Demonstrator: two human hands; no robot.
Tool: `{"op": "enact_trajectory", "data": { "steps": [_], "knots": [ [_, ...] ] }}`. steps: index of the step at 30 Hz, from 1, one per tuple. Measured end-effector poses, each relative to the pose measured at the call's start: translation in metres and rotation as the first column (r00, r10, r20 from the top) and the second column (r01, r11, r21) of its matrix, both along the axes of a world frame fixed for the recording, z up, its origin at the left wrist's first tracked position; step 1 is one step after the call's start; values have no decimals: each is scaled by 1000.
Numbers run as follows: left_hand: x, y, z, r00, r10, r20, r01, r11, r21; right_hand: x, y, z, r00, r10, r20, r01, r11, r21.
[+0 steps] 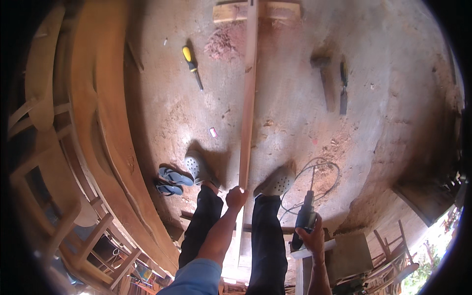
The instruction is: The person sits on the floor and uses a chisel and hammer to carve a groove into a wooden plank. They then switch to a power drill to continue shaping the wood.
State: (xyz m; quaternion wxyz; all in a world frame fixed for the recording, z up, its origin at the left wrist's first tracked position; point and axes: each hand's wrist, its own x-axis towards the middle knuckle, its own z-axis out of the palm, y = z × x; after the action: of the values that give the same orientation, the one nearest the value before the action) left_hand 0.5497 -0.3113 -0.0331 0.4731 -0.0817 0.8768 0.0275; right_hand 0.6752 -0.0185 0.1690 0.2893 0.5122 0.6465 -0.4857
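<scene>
A long, narrow wooden beam runs away from me between my feet. My left hand is closed on its near part. In my right hand is a dark power drill, held to the right of my right leg. Its long bit points away from me, above the floor. A cable loops on the floor around the bit. At its far end the beam lies across a short wood block.
A yellow-and-black-handled tool lies left of the beam. To the right are a hammer and a chisel. Blue flip-flops sit by my left clog. Large planks line the left side; sawdust lies near the block.
</scene>
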Motion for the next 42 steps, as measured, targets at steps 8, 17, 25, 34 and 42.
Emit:
{"op": "enact_trajectory", "data": {
  "steps": [8,17,25,34,42],
  "knots": [
    [-103,58,-16,968,-105,-226,140,980,143,-4,13,7,998,-1,-68,0,1000,-22],
    [-286,180,-25,951,-159,-265,198,972,128,3,27,-6,997,-44,-60,45,999,18],
    [-293,189,-30,942,-145,-302,165,985,42,-13,37,-3,996,-80,-31,79,996,-37],
    [-292,193,-31,945,-180,-275,195,980,28,-94,99,27,949,-315,-32,294,914,-281],
    [-290,191,-44,987,136,-87,-119,976,185,-240,155,92,939,-340,-58,312,909,-276]
  ]
}}
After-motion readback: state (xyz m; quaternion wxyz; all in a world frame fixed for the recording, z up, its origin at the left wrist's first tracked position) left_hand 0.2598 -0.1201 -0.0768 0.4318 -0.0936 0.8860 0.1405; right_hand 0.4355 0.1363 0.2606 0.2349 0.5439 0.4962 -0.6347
